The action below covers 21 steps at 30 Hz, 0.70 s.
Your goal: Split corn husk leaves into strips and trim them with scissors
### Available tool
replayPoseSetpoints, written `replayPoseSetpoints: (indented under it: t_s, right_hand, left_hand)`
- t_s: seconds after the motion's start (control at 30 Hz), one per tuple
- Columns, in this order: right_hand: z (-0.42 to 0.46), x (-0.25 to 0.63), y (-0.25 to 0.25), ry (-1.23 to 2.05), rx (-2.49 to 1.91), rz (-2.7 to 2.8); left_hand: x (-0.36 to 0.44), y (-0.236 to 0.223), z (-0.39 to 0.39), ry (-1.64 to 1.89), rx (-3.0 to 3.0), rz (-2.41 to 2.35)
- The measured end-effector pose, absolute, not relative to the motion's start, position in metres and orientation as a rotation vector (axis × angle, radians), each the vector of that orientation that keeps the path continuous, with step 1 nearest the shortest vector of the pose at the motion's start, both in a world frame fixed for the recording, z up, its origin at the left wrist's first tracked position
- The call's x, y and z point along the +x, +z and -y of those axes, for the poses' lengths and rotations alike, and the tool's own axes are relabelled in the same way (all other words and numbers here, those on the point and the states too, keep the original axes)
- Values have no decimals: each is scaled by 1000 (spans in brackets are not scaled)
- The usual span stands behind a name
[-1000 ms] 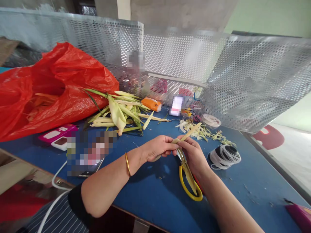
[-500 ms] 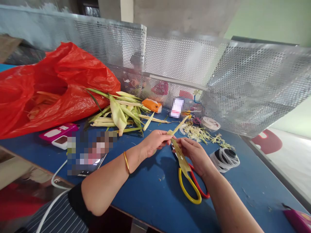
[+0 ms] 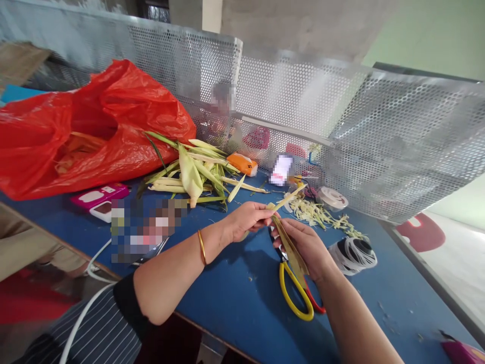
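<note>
My left hand (image 3: 252,221) pinches a pale yellow-green leaf strip (image 3: 291,197) near its middle. The strip's narrow end points up and away to the right. Its wider brownish-green part hangs down past my right hand (image 3: 299,237), whose fingers are closed on it. Scissors (image 3: 285,290) with one yellow and one red handle are below my right hand. The leaf and fingers partly cover them, so I cannot tell whether that hand also grips them. Beyond my hands is a heap of pale green leaves (image 3: 189,179), with small trimmed pieces (image 3: 314,211) to its right.
A red plastic bag (image 3: 151,108) fills the left side of the blue table (image 3: 235,298). Nearby lie a magenta-and-white box (image 3: 99,197) and a blurred-out device. An orange packet (image 3: 242,164), white tape roll (image 3: 332,198) and black-and-white spool (image 3: 352,255) are also there. Perforated metal panels (image 3: 284,96) border the back.
The leaf's hanging part has turned from broad side to a narrower, folded-looking edge, and my right fingers now lie further over it. My left hand keeps its pinch. The view has shifted slightly.
</note>
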State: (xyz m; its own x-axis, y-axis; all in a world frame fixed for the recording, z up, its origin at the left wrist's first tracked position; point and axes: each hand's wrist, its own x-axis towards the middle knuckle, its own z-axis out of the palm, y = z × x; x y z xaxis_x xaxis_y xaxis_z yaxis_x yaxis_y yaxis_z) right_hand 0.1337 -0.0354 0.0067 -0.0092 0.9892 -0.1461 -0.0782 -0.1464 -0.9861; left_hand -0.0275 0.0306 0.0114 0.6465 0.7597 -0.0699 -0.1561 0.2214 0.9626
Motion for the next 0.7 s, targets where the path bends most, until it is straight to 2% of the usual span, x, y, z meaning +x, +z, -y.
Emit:
replayPoseSetpoints:
  t_s: [0.27,0.47,0.53,0.63,0.7]
  right_hand:
    - [34,132,-8,689,-1473,1395]
    - [50,125,-1,-285,-1601,1797]
    - [55,118,-1,-321,-1602,1868]
    - [57,111,-3,-102,-1598,1911]
    - [55,113,-1,-81,-1579,1886]
  left_hand:
    - [-21,7,-27,756,1213,-702]
    - [-18,7,-21,811,1268,-807]
    - [-18,7,-21,798,1223,-847]
    - [-20,7,-25,768,1124,-834]
    - [-22,7,-29,773,1068,-811]
